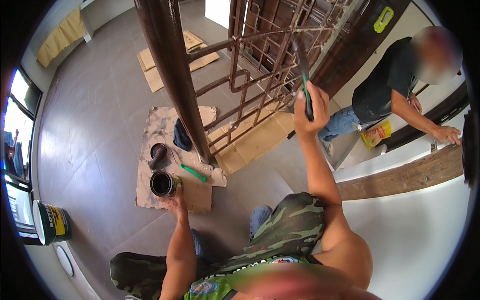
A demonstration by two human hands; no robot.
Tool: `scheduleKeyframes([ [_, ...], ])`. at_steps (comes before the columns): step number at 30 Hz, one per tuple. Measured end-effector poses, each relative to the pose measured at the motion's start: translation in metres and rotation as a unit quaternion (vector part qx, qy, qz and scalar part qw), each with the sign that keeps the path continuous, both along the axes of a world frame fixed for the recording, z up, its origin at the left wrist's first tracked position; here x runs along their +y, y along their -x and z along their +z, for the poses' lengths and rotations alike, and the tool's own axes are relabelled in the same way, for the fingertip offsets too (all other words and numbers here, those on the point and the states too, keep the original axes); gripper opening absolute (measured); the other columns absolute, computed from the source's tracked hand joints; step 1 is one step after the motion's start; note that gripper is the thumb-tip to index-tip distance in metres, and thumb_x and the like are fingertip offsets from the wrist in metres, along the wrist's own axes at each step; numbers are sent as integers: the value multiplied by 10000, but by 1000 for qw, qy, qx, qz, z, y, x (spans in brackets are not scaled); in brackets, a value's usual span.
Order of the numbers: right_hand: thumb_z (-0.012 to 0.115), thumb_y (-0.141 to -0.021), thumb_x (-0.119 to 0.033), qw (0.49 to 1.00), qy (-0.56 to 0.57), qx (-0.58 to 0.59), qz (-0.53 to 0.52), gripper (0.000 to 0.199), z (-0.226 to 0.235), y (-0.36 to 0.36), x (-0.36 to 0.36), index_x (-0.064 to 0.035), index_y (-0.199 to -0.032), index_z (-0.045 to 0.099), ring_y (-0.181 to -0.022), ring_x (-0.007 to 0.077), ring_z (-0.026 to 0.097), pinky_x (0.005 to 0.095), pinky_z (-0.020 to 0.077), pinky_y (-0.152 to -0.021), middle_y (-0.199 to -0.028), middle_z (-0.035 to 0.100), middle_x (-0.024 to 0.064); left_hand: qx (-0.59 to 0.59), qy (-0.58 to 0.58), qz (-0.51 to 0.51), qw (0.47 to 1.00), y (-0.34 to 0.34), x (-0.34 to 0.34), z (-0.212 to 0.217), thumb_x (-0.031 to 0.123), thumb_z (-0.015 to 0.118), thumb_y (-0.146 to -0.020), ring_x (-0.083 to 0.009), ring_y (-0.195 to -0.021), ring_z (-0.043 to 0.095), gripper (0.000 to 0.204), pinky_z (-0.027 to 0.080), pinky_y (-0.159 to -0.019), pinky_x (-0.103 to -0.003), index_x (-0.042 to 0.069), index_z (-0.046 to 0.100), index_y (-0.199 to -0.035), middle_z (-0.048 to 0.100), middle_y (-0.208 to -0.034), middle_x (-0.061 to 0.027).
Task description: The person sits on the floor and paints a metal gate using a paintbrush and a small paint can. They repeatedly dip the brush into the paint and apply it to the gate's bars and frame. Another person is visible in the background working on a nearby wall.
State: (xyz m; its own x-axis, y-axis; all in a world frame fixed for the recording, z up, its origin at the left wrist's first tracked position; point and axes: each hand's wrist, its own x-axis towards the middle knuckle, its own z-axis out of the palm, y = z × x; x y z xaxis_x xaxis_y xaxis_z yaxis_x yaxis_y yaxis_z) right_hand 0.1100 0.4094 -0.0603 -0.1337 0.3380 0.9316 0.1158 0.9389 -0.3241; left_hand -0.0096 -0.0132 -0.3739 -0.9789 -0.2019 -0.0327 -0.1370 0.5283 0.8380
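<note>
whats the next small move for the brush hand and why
Probably a short stroke along the brown metal grille: the right hand has the brush raised with its tip up by the metalwork, where some parts look paler and patchy, while the left hand holds the open can low.

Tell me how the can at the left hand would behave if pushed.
The can is round-walled, so it would probably roll once on its side. Its top is open, so any paint inside could spill if tipped.
</note>
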Motion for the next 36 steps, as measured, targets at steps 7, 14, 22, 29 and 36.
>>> scheduleKeyframes([
  [7,713,-848,10,997,1,4,72,300,5,9,7,20,-1148,705,-877,272,678,344,540,-800,-1017,705,174,34,-7,14,999,-1,5,2,393,886,-698,-450,-1289,490,1034,371,-1094,-501,3,335,-1480,500,-1401,-265],
  [14,694,-858,-4,986,124,20,110,280,9,-2,17,26,-1137,701,-834,210,655,295,506,-758,-978,696,156,30,-1,13,999,-5,9,16,372,865,-734,-417,-1273,518,975,360,-1105,-469,-30,351,-1459,536,-1378,-238],
  [22,740,-796,-6,994,-65,-91,12,345,-16,4,-1,-27,-1140,723,-768,303,664,345,541,-664,-995,651,132,-6,-1,3,1000,-8,10,24,395,859,-737,-397,-1273,520,991,360,-1104,-460,-33,338,-1464,541,-1371,-236],
  [29,749,-740,6,972,-62,-217,-61,463,-17,8,-15,-80,-1192,705,-788,244,592,357,506,-632,-1025,581,93,34,-3,-4,999,0,2,-4,391,867,-727,-398,-1264,525,979,364,-1103,-458,-32,354,-1445,544,-1366,-238],
  [36,765,-755,8,980,-142,-139,-15,437,-12,10,-17,-69,-1181,701,-725,236,587,345,499,-597,-1035,591,106,29,2,17,999,-4,2,-2,381,879,-717,-389,-1309,501,1008,368,-1105,-461,-30,333,-1459,524,-1395,-237],
])
